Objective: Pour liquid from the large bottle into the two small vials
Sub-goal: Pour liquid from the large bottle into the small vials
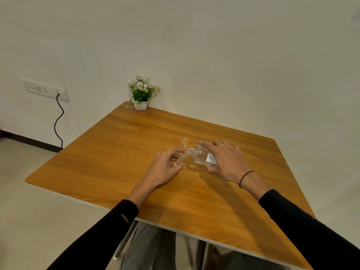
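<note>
My right hand grips the large clear bottle, which is tipped on its side with its open neck pointing left. The bottle carries a white label near my palm. My left hand pinches a small clear vial, tilted, with its mouth right at the bottle's neck. A second small vial stands upright on the wooden table just behind the first, untouched.
A small white pot of white flowers stands at the table's far corner, with a bit of clear wrapper beside it. A wall socket with a black cable is on the left wall.
</note>
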`<state>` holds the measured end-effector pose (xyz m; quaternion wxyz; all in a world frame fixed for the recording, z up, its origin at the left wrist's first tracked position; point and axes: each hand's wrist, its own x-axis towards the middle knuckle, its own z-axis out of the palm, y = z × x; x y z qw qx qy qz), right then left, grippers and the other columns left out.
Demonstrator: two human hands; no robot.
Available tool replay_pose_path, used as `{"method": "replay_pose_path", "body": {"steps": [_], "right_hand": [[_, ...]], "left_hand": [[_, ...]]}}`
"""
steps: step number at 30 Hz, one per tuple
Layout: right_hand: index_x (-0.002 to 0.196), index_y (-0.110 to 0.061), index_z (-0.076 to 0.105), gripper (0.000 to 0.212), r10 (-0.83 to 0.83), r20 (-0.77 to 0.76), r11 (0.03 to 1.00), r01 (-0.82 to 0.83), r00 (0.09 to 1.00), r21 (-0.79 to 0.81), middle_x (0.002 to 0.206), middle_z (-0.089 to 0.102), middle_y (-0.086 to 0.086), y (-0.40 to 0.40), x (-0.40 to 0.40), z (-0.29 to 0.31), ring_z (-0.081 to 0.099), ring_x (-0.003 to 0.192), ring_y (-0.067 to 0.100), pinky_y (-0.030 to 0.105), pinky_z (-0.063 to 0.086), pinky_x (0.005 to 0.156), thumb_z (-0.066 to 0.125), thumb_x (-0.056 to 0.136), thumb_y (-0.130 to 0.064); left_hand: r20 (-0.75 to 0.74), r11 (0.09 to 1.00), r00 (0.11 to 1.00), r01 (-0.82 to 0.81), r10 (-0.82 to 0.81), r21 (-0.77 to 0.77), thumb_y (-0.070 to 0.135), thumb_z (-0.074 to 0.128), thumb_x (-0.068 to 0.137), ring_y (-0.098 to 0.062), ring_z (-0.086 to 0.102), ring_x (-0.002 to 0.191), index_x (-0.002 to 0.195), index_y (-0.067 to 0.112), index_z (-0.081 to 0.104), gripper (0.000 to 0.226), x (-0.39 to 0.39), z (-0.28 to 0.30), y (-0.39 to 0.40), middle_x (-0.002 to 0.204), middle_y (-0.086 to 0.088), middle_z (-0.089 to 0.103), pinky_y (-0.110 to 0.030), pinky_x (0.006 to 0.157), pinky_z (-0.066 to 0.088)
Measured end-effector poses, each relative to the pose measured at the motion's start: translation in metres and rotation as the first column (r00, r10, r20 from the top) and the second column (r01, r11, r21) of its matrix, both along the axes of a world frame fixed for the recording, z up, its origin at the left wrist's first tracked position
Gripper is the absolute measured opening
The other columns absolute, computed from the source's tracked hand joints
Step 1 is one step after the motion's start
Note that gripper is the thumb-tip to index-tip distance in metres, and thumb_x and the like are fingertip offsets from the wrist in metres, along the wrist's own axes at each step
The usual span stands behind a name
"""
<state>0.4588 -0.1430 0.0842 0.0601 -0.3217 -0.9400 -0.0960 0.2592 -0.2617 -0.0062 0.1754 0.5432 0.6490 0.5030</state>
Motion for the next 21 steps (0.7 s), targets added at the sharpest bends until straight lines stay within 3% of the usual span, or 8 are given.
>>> {"method": "replay_pose_path", "body": {"steps": [3,8,13,21], "right_hand": [[0.156,-0.046,0.025,0.093,-0.003,0.004,1.000,0.003,1.000,-0.001,0.136,0.055,-0.002,-0.0004,-0.0003,0.0004,0.048,0.125,0.021,0.048,0.046,0.095,0.079,0.081,-0.055],[0.157,-0.045,0.025,0.094,0.001,0.002,1.000,-0.001,1.000,-0.002,0.136,0.055,-0.002,-0.0011,0.0000,0.0014,0.048,0.124,0.020,0.048,0.047,0.095,0.079,0.081,-0.056],[0.157,-0.045,0.025,0.094,-0.003,-0.011,1.000,0.003,1.000,-0.004,0.136,0.056,-0.002,-0.0016,-0.0004,0.0011,0.049,0.124,0.021,0.050,0.047,0.096,0.079,0.080,-0.057],[0.156,-0.047,0.024,0.093,-0.005,-0.028,1.000,0.005,1.000,0.005,0.137,0.055,-0.002,-0.0013,-0.0003,-0.0022,0.048,0.125,0.020,0.047,0.046,0.095,0.078,0.081,-0.057]], "left_hand": [[0.007,1.000,1.000,-0.002,0.002,-0.001,0.011,0.077,0.093,-0.004,0.070,0.112,0.137,0.031,0.062,0.051,0.0007,0.0004,0.0003,0.123,0.005,0.075,-0.022,0.098,0.059],[0.007,1.000,1.000,-0.010,0.009,0.012,0.011,0.077,0.092,0.010,0.068,0.109,0.130,0.044,0.059,0.054,0.0008,0.0001,-0.0006,0.113,0.019,0.072,-0.015,0.095,0.057],[0.015,1.000,1.000,-0.021,0.021,0.013,0.011,0.077,0.092,0.016,0.064,0.105,0.128,0.045,0.058,0.053,0.0015,0.0023,-0.0014,0.110,0.022,0.070,-0.007,0.089,0.054],[0.020,1.000,1.000,-0.015,0.014,0.023,0.011,0.077,0.092,0.016,0.064,0.106,0.125,0.048,0.058,0.053,0.0011,0.0047,-0.0028,0.110,0.022,0.069,-0.009,0.090,0.055]]}}
